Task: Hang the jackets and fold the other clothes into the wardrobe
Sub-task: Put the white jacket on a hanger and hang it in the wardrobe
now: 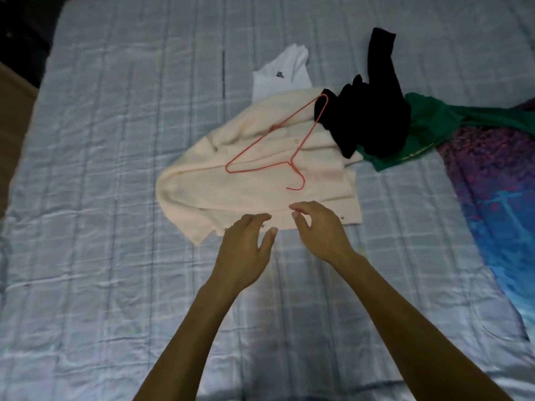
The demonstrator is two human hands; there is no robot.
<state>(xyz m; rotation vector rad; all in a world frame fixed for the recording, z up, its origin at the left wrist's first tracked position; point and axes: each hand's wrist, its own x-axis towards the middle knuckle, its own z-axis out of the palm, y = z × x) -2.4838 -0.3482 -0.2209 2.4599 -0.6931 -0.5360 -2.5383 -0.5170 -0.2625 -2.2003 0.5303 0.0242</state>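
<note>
A cream fleece jacket (260,146) with metal snaps lies spread on the bed. A thin red wire hanger (272,146) rests on top of it. Behind it lies a white garment (285,72), and to the right a black garment (373,111) sits over a green one (434,123). My left hand (246,253) hovers over the jacket's near hem, fingers loosely spread, holding nothing. My right hand (318,230) is just beside it above the same hem, fingers relaxed and slightly curled, also holding nothing.
The bed (115,169) is covered by a pale blue checked quilt. A blue and purple patterned blanket (492,212) lies along the right side. The bed's left edge meets a dark floor and a wooden piece (11,111).
</note>
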